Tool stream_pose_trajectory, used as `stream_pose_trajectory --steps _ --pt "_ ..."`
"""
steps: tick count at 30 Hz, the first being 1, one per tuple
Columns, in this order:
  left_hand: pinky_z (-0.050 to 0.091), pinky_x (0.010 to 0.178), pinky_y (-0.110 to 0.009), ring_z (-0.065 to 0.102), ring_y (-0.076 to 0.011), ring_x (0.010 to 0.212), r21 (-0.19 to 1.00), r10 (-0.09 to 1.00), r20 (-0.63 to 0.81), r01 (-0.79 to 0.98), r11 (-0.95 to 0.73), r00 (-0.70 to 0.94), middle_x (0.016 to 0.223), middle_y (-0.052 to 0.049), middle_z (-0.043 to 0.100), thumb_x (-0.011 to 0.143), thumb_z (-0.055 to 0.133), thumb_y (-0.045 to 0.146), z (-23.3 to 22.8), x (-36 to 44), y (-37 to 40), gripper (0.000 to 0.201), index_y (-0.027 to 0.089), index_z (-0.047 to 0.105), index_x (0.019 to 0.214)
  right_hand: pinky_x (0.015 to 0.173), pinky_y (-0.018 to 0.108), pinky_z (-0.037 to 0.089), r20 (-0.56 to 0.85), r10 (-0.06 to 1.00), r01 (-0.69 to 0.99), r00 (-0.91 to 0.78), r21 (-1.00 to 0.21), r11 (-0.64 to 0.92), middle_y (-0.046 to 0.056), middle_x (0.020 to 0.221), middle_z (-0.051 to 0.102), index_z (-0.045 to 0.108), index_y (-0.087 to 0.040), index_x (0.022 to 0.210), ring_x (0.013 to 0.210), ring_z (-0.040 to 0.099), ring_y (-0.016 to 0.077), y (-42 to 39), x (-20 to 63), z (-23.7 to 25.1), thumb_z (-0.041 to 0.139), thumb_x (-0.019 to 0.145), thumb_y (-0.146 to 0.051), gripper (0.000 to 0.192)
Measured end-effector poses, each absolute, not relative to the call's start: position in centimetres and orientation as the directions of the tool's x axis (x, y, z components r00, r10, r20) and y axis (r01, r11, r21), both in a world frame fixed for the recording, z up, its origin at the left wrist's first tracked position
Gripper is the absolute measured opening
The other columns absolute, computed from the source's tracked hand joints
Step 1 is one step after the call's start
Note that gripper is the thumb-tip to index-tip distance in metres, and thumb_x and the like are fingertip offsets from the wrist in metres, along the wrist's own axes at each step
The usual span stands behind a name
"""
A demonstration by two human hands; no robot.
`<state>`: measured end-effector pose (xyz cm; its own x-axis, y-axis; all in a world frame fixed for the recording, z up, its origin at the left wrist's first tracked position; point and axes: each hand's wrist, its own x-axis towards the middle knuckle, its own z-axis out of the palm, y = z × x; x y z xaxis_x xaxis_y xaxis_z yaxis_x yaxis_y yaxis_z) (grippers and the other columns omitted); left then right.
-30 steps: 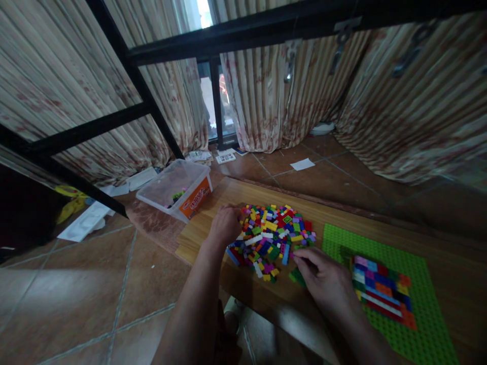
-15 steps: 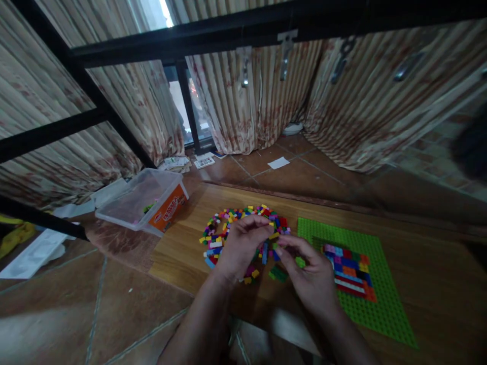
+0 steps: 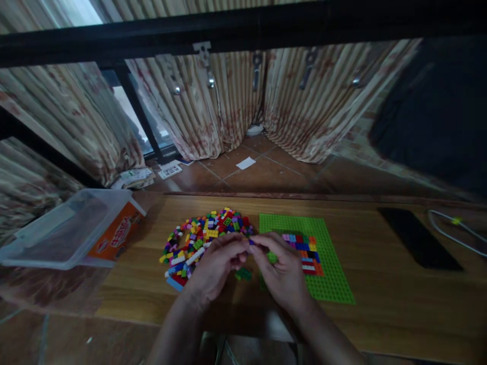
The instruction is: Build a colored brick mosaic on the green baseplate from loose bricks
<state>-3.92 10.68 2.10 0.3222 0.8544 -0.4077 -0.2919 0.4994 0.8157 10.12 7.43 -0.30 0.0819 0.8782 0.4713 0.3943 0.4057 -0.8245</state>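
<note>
Left hand (image 3: 215, 263) and right hand (image 3: 279, 268) meeting fingertip to fingertip, pinched together on a small brick (image 3: 251, 243) above the wooden table (image 3: 380, 284), just before the brick pile (image 3: 201, 238) and beside the green baseplate (image 3: 327, 268); striped curtains (image 3: 228, 101) hang behind

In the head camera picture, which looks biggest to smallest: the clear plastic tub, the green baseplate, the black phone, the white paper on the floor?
1. clear plastic tub, though it sits nearer the camera's edge, so this is unsure
2. green baseplate
3. black phone
4. white paper, farthest away
</note>
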Motion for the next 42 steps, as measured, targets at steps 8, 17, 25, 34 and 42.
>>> stream_pose_trajectory --steps 8,17,25,34,42 --pt "0.027 0.048 -0.018 0.039 -0.0054 0.053 0.798 0.809 -0.434 -0.247 0.549 0.397 0.062 0.002 0.053 0.065 0.082 0.032 2.3 -4.2 11.0 0.025 0.015 0.064 0.067 0.074 0.028 0.052 0.498 0.862 0.303 0.096 -0.839 0.451 0.002 0.087 0.069 0.069 -0.025 0.097 0.082 0.064 0.0146 7.3 10.2 0.4 0.057 0.091 -0.017 0.016" --pt "0.026 0.046 -0.017 0.036 -0.0048 0.05 0.748 0.746 -0.439 -0.257 0.612 0.5 0.057 0.002 0.049 0.06 0.084 0.031 2.4 -3.0 10.7 0.027 0.014 0.064 0.063 0.071 0.027 0.051 0.381 0.921 0.091 0.081 -0.923 0.374 -0.001 0.081 0.07 0.075 -0.028 0.09 0.077 0.063 0.0137 6.8 12.2 1.1 0.063 0.087 -0.02 0.014" --pt "0.033 0.051 -0.021 0.046 -0.0097 0.053 0.959 0.964 -0.226 0.208 0.194 0.138 0.061 0.001 0.057 0.076 0.065 0.037 1.3 -2.3 11.8 0.023 0.015 0.068 0.074 0.071 0.028 0.051 0.221 0.951 0.347 0.216 -0.928 0.136 0.002 0.09 0.071 0.076 -0.025 0.09 0.083 0.066 0.0169 6.2 18.3 0.0 0.063 0.087 -0.034 0.016" --pt "0.042 0.064 -0.026 0.063 -0.0167 0.067 0.557 0.999 0.014 0.83 -0.04 0.039 0.074 -0.003 0.07 0.082 0.049 0.019 0.4 -4.0 12.5 0.022 0.02 0.07 0.082 0.07 0.029 0.05 0.165 0.978 0.57 0.131 -0.819 0.062 0.002 0.086 0.067 0.075 -0.024 0.084 0.077 0.065 0.0162 6.1 19.4 -1.7 0.06 0.088 -0.032 0.017" --pt "0.048 0.075 -0.032 0.069 -0.0255 0.087 0.275 1.0 -0.004 0.961 -0.012 0.014 0.092 -0.008 0.075 0.085 0.046 0.017 0.5 -4.5 12.6 0.03 0.02 0.071 0.101 0.075 0.032 0.049 0.182 0.973 0.633 0.145 -0.773 0.05 0.001 0.087 0.068 0.075 -0.027 0.079 0.081 0.064 0.0178 7.0 18.7 -3.0 0.062 0.085 -0.033 0.015"
